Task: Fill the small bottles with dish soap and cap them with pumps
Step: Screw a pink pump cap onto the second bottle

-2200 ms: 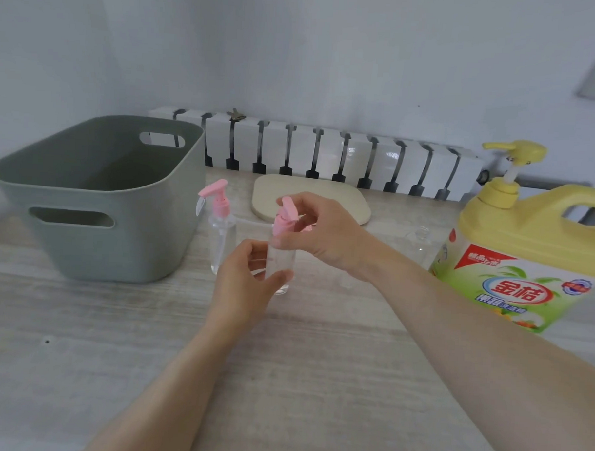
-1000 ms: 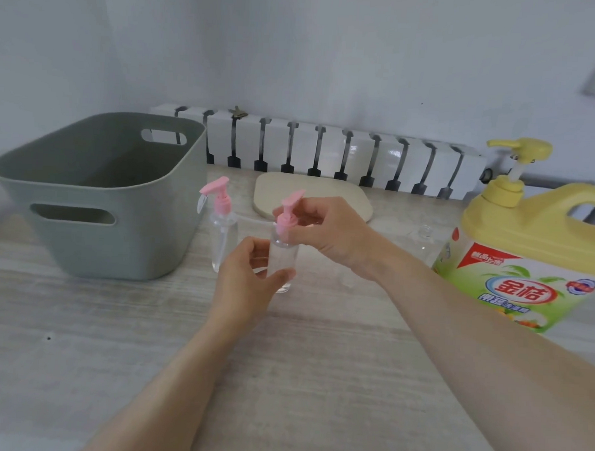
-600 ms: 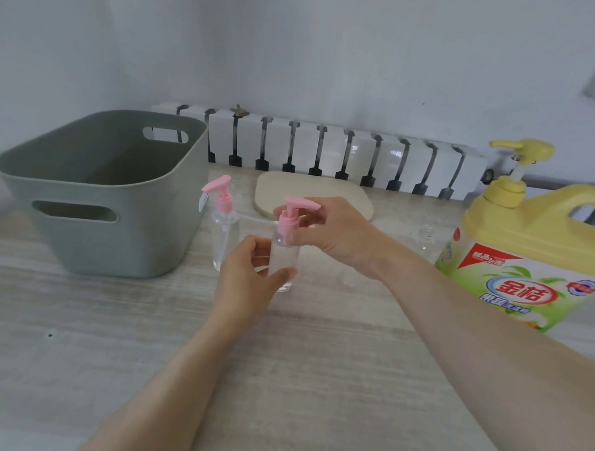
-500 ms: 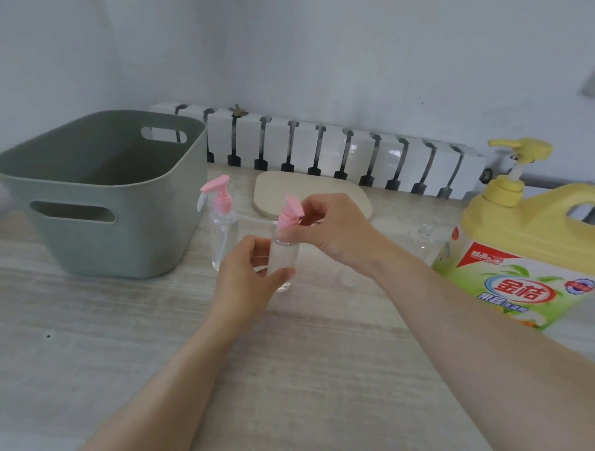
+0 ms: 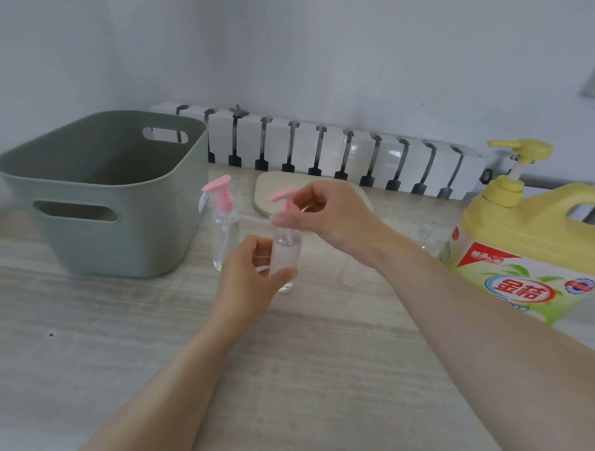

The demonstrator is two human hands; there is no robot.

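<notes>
A small clear bottle (image 5: pixel 285 255) stands upright on the table, and my left hand (image 5: pixel 249 277) grips its lower body from the left. My right hand (image 5: pixel 327 213) pinches the collar of the pink pump (image 5: pixel 283 197) that sits on the bottle's neck. Just to the left stands a second small clear bottle (image 5: pixel 224 239) with a pink pump (image 5: pixel 219 191) on it. The large yellow dish soap jug (image 5: pixel 534 246) with its yellow pump stands at the right. Another clear bottle (image 5: pixel 425 234) without a pump stands beside the jug.
A grey-green plastic tub (image 5: pixel 99 196) stands at the left, close to the capped bottle. A beige oval board (image 5: pixel 273 193) lies behind the hands. A white radiator (image 5: pixel 326 148) runs along the wall. The wooden table (image 5: pixel 282 378) stretches toward me.
My right hand has kept turning the pink pump on the bottle; its nozzle has swung round and now points left. My left hand has kept holding the bottle in place.
</notes>
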